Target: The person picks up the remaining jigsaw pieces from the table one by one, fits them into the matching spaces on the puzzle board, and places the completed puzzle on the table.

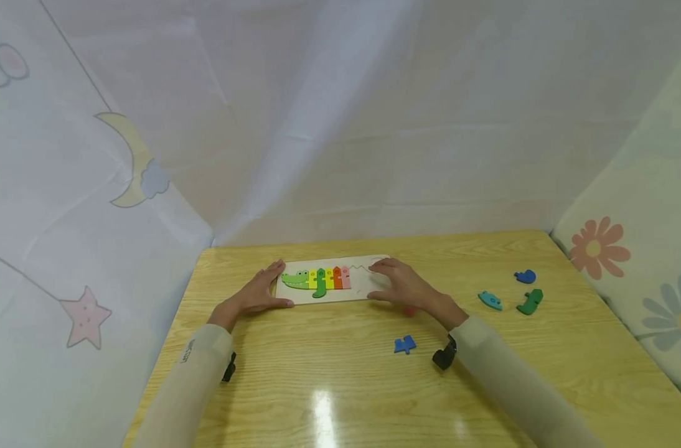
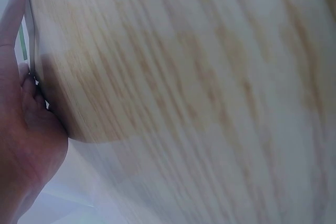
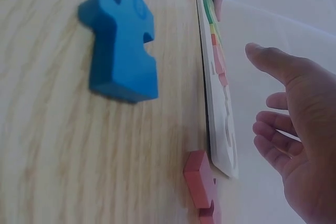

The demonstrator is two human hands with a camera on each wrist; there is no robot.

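Note:
A pale wooden crocodile puzzle board [image 1: 365, 296] lies near the back of the table. Its left part holds a green crocodile head piece [image 1: 297, 280] and several coloured body pieces, ending in a pink piece [image 1: 346, 277]; only bare board and outlines show farther right. My left hand [image 1: 254, 292] grips the board's left end, thumb at the front corner and fingers at the back one. Over the right end hovers my right hand [image 1: 403, 286], thumb and fingers apart with nothing between them. Beneath it a red piece [image 3: 199, 179] sits on the table, mostly hidden in the head view.
A blue puzzle piece [image 1: 404, 344] lies in front of the board, large in the right wrist view [image 3: 123, 45]. Off to the right are a light-blue piece [image 1: 490, 300], a green piece [image 1: 530, 302] and another blue piece [image 1: 525, 276]. Printed cloth walls [image 1: 374, 155] border the wooden table [image 1: 295, 367].

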